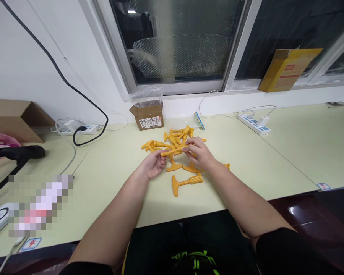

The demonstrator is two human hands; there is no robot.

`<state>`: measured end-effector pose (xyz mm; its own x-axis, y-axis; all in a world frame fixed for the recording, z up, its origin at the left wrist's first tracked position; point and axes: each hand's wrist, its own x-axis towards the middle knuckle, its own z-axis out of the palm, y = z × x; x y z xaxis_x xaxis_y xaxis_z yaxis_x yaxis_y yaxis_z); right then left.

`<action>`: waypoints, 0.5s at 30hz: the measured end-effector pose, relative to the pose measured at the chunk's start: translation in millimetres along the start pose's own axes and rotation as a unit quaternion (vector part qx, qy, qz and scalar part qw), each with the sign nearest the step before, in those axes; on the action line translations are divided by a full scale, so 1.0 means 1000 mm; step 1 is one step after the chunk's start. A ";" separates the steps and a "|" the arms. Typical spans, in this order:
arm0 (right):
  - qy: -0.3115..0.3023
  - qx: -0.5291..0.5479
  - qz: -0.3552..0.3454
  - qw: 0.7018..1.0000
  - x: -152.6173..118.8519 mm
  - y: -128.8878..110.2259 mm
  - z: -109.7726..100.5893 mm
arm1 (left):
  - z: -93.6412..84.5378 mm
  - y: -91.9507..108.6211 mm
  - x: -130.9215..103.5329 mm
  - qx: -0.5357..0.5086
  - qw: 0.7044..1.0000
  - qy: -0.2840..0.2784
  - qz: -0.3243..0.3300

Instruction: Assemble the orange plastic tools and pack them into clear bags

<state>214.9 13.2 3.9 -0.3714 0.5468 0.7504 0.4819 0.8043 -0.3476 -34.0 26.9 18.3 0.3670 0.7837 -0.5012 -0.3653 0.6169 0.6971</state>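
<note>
Between my two hands is a yellow plastic piece [174,151] with a ridged shaft, held nearly level above the table. My left hand [155,163] is closed on its left end, and my right hand [199,152] pinches it farther right, hiding that end. Behind and under the hands lies a loose pile of similar yellow T-handled pieces [150,145]. One T-handled piece [189,182] lies by itself nearer to me. Another yellow piece [227,167] is partly covered by my right forearm.
An opened small cardboard box [149,117] stands behind the pile on the pale table [275,160]. Power strips [253,123] with cables lie at the back right and back left. A black stand [20,154] and a blurred object [43,206] are at the left.
</note>
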 end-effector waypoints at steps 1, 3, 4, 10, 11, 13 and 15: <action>0.007 0.010 0.004 1.000 0.000 0.001 0.000 | -0.002 0.001 0.000 0.006 1.000 0.004 0.012; 0.022 0.036 0.017 0.999 -0.001 0.003 -0.001 | -0.005 0.000 0.000 0.038 0.998 0.003 0.058; 0.030 0.048 0.027 0.998 -0.002 0.004 -0.002 | -0.006 -0.001 0.000 0.057 0.994 -0.006 0.089; 0.023 0.094 0.069 0.993 -0.005 0.007 0.002 | -0.003 -0.015 0.006 0.113 0.958 -0.043 0.260; 0.012 0.101 0.069 0.992 -0.006 0.007 0.004 | -0.001 -0.018 0.007 0.110 0.957 -0.037 0.268; -0.010 0.109 0.069 0.992 -0.006 0.005 0.007 | 0.002 -0.022 0.009 0.095 0.959 -0.029 0.265; -0.030 0.115 0.067 0.991 -0.006 0.002 0.010 | 0.005 -0.025 0.010 0.071 0.963 -0.028 0.257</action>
<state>210.6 14.2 -6.7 -0.3663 0.6593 0.6566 0.3388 0.7518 -0.5657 -16.8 19.2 -1.0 0.2156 0.9754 -0.0455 -0.3917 0.1291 0.9110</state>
